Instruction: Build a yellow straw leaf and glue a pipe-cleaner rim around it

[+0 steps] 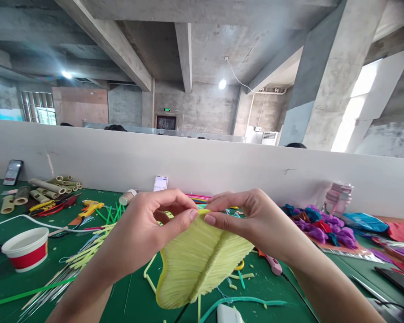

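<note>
A yellow-green leaf-shaped piece (191,260), ribbed with fuzzy strips and a thicker midrib, hangs between my hands above the green table. My left hand (155,229) pinches its upper edge between thumb and forefinger. Close beside it, my right hand (245,215) pinches the same edge, the two thumbs nearly meeting. A dark thin stem or cord shows below the leaf's lower end. Part of the upper edge is hidden by my fingers.
On the left are a paper cup (27,249), a yellow glue gun (90,208), pliers (50,206), bamboo pieces (49,186) and yellow strips (90,251). A phone (160,183) leans on the white partition (202,157). Purple fuzzy pieces (323,226) and a pink bottle (338,197) are at right.
</note>
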`<state>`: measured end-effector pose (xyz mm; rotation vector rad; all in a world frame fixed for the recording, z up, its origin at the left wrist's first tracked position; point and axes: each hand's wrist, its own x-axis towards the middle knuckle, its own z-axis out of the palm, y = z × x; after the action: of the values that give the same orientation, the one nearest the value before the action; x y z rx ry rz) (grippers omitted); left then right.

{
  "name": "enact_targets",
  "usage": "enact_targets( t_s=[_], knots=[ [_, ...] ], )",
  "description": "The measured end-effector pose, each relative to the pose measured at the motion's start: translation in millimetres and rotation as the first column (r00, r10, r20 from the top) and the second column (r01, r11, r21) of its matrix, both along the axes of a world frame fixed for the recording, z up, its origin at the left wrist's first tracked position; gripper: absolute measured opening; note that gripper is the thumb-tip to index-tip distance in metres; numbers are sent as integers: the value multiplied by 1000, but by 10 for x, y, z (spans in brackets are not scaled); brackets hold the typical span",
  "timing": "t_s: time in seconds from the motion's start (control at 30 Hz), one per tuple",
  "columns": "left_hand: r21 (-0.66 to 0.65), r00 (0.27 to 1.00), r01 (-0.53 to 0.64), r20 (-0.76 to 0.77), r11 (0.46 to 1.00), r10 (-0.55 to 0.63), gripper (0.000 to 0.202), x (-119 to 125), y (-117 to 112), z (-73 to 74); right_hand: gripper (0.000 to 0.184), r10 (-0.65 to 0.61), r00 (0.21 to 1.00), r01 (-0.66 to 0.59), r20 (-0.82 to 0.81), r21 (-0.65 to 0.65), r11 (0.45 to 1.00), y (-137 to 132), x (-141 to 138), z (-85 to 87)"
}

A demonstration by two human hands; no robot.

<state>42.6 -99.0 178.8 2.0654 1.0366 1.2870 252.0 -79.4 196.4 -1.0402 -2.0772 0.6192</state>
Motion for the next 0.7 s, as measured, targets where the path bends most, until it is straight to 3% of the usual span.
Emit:
enact_targets(
  t_s=[0.2,0.3,0.4,0.47,0.57,0.7],
  knots=[
    [-5,1000,-5,15,1000,5,16,-24,22,11,30,121,992,-120,40,-40,992,1,31,-23],
    [-14,999,-9,35,1000,9,17,-40,44,-1,34,56,998,-55,-6,133,990,-36,75,-50],
    [-21,999,3,52,1000,-2,19,-54,79,-29,32,31,999,-12,-42,401,916,-81,119,-136],
    [-25,998,9,58,1000,-8,20,-60,98,-45,40,32,999,-17,-20,518,855,-100,131,-221],
    [-32,998,22,65,999,-20,21,-64,100,-50,51,30,999,-33,16,600,799,-104,120,-333],
    [-46,997,7,71,999,-4,20,-73,81,-31,50,39,999,-44,23,666,745,-85,89,-379]
  ],
)
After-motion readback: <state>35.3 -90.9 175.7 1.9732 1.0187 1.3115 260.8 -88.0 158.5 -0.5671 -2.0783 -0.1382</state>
